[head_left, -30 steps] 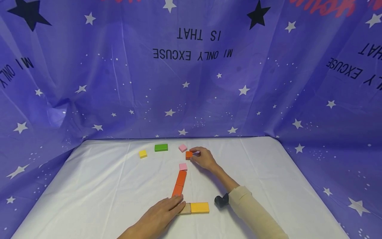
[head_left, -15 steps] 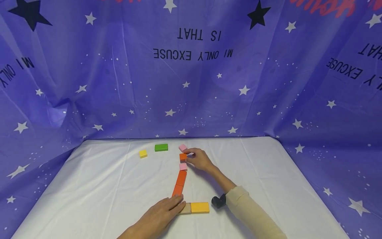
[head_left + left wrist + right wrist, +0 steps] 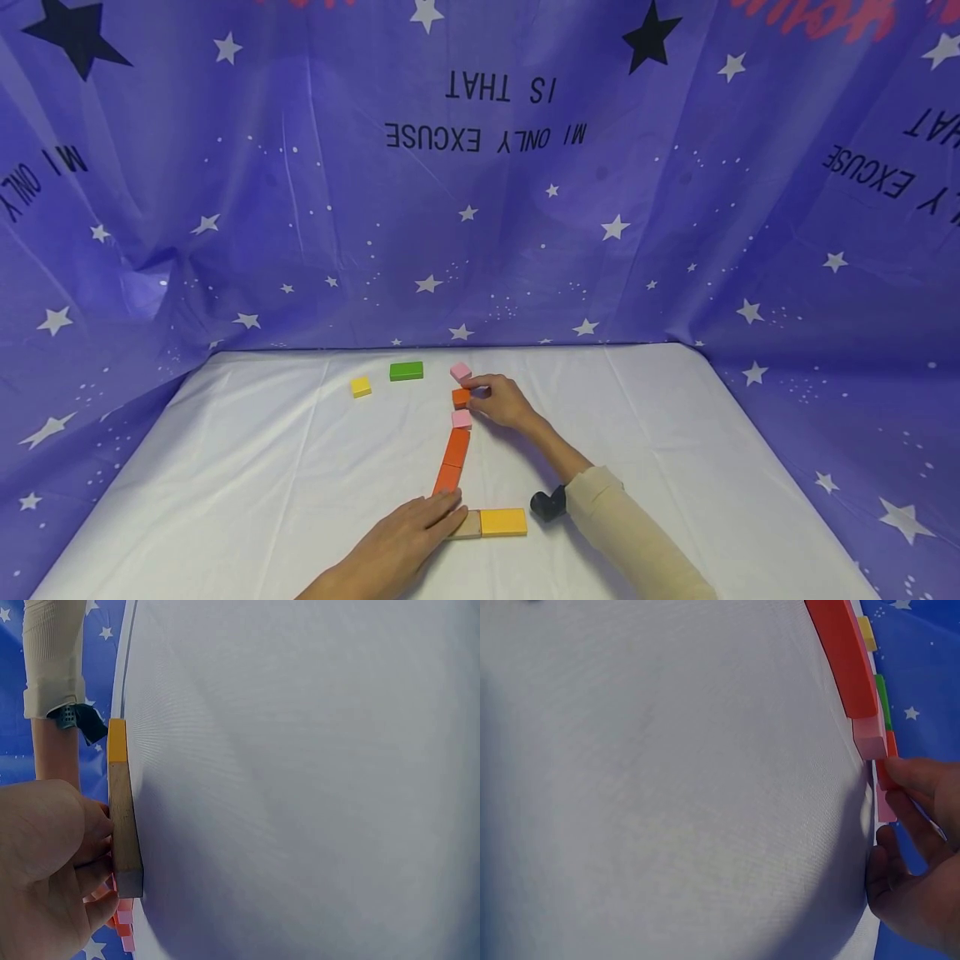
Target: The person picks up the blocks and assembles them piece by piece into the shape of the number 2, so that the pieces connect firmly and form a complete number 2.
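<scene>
My right hand (image 3: 501, 401) pinches a small orange cube (image 3: 460, 398) between thumb and finger, at the table's far middle. One pink cube (image 3: 461, 420) lies just in front of it, touching the far end of a row of red-orange blocks (image 3: 455, 447). Behind the held cube is another pink cube (image 3: 461, 372), turned at an angle. My left hand (image 3: 408, 533) rests over the near end of that row and on a bare wooden block (image 3: 467, 524), partly hiding both. A yellow-orange block (image 3: 503, 522) continues the wooden one to the right. In the left wrist view, fingers touch the wooden block (image 3: 124, 817).
A green block (image 3: 407, 371) and a small yellow cube (image 3: 361, 387) lie at the far left of the white-covered table (image 3: 675, 467). A dark strap-like object (image 3: 548, 504) hangs by the right sleeve. A purple star-printed curtain (image 3: 480, 208) encloses the back and sides.
My right hand has moved the orange cube leftward, then slightly nearer, bringing it in line behind the near pink cube. The left hand has stayed in place.
</scene>
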{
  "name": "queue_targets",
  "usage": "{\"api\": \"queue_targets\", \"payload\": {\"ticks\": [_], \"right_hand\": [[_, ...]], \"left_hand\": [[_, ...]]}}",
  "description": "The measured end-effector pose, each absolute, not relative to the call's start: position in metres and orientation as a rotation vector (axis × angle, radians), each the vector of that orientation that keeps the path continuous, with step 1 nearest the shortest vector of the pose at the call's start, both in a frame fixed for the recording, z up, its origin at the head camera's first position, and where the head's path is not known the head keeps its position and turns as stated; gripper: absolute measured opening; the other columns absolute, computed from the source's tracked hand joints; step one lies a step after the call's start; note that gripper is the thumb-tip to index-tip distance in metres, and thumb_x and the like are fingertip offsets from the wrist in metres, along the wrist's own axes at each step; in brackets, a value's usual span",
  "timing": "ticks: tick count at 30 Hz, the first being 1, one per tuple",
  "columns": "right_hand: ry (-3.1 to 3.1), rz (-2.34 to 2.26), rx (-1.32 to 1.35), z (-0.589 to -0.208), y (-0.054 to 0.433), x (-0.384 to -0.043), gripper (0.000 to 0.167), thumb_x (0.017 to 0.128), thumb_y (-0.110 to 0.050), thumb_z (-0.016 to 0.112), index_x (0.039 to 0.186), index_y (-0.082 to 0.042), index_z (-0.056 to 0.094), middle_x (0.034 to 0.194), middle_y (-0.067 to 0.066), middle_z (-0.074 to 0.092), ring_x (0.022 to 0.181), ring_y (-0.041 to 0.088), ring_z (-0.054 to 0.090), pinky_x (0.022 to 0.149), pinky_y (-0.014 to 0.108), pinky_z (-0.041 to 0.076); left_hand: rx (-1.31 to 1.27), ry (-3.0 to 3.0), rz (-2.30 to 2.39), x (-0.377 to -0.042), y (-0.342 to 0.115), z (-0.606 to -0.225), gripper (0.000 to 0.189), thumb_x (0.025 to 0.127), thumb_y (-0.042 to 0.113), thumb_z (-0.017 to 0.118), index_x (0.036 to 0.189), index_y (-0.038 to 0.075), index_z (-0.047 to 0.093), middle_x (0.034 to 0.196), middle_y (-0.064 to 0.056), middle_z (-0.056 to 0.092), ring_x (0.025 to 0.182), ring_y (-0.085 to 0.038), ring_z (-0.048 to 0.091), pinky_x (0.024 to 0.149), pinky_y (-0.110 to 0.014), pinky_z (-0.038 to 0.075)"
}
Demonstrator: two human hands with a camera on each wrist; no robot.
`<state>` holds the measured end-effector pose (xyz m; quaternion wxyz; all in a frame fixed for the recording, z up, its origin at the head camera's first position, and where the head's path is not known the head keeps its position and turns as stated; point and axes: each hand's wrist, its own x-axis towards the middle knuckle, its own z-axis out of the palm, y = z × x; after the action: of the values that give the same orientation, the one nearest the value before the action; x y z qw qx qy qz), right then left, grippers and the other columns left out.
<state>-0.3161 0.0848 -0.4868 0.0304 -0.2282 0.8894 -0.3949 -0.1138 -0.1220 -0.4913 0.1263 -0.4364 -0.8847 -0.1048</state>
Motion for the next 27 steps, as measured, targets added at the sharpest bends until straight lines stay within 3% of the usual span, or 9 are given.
{"api": "queue_targets", "payload": {"ticks": [27], "right_hand": [[2.713,-1.171,-0.656,-0.4903,0.0827,-0.3185,0.031,0.09,-0.013,0.069,0.121,-0.013,0.074,0.118,0.006,0.07,0.094,0.019,0.064,0.078,0.032,0.052]], "left_hand": [[-1.267,-2.587,-0.297,-0.1135,-0.1219,-0.4909,0.05,0.088,0.006,0.07,0.137,0.002,0.059,0.141,-0.015,0.055,0.127,-0.026,0.055,0.097,-0.043,0.051]]}}
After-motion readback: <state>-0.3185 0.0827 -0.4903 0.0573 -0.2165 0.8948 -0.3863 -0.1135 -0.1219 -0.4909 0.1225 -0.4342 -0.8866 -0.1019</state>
